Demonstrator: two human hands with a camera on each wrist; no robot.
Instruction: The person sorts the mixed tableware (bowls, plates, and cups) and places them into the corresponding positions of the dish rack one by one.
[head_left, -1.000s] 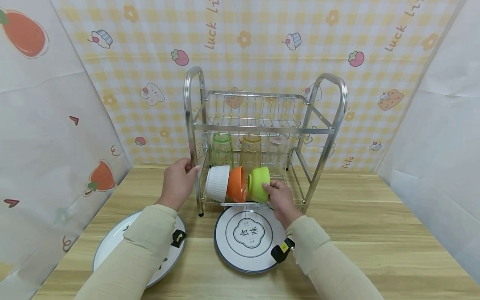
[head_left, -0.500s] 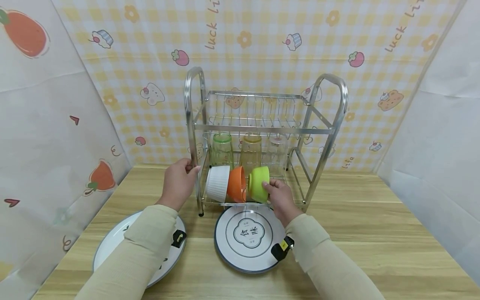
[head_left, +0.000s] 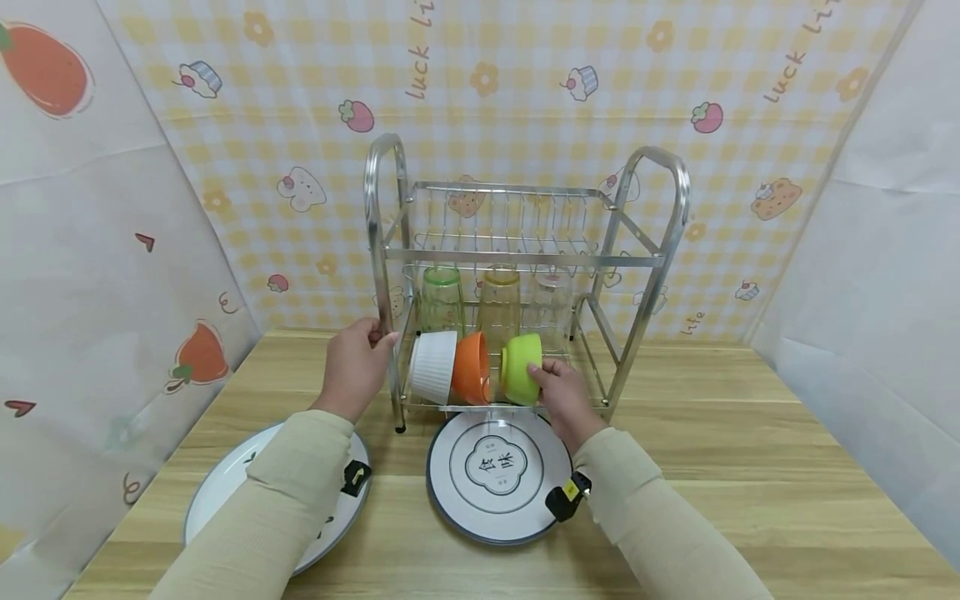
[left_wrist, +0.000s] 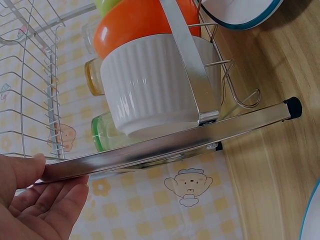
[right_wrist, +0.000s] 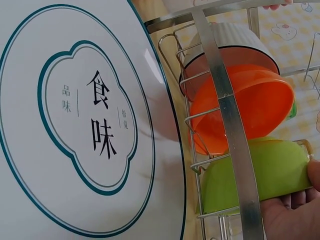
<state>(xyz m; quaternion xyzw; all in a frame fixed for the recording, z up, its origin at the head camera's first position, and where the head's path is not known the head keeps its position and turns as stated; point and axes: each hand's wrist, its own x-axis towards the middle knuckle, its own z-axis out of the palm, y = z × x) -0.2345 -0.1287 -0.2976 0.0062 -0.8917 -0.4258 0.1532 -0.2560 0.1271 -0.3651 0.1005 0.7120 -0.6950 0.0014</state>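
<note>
My right hand point(head_left: 566, 396) pinches the rim of a lime-green bowl point(head_left: 520, 369) that stands on its side on the lower tier of a metal dish rack point(head_left: 517, 259). Thumb and fingers lie on either side of its wall in the right wrist view. Left of it, an orange bowl point(right_wrist: 250, 100) leans on its side with its base toward a ribbed white bowl point(left_wrist: 155, 80); a gap separates orange from green. With thumb and fingers, my left hand point(head_left: 356, 367) holds the rack's left front post point(left_wrist: 150, 150).
Behind the bowls stand a green glass point(head_left: 442, 300), an amber glass point(head_left: 500, 304) and a clear glass point(head_left: 551, 304), upside down. A lettered plate point(head_left: 468, 492) lies against the rack's front; another plate point(head_left: 213, 487) lies under my left forearm. Patterned cloth covers the back.
The green bowl has shifted slightly right in my right hand, widening the gap to the orange bowl. The left hand stays on the post. The head view has moved very slightly.
</note>
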